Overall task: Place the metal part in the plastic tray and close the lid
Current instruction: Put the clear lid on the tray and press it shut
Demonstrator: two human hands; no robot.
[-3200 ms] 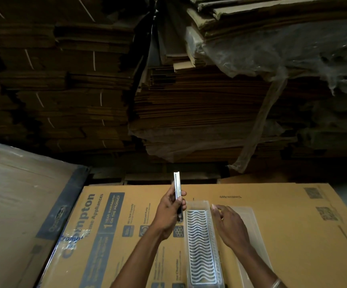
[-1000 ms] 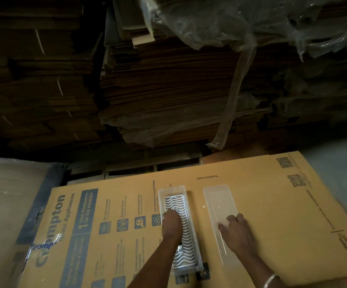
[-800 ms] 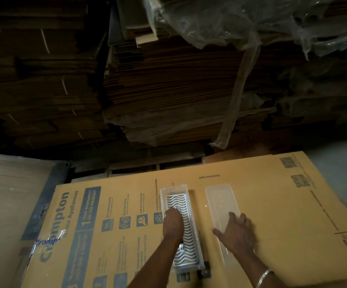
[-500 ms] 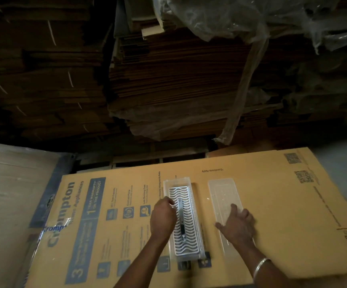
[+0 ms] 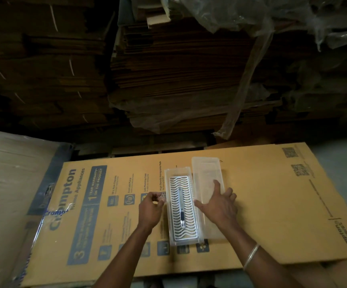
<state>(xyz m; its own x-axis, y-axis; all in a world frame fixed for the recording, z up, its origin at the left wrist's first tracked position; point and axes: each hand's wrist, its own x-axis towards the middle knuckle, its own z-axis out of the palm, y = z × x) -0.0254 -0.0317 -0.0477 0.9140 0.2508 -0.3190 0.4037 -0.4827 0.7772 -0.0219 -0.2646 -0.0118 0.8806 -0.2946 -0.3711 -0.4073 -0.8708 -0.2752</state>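
both grips (image 5: 150, 208) (image 5: 218, 204) over printed cardboard (image 5: 272, 204)

Tan cardboard, blue print, clear plastic and white waves.

The flattened tan cardboard carton (image 5: 251, 204) carries dusty-blue lettering and icon squares, with dark QR codes (image 5: 299, 169) at its far right. The clear rectangular plastic tray (image 5: 167, 173) holds a white insert patterned with dark wavy lines (image 5: 186, 196); on it lies the slim silver metal part (image 5: 181, 206) with a black section. The frosted translucent lid (image 5: 206, 171) is plain. A silver bangle (image 5: 250, 256) rings the wrist.
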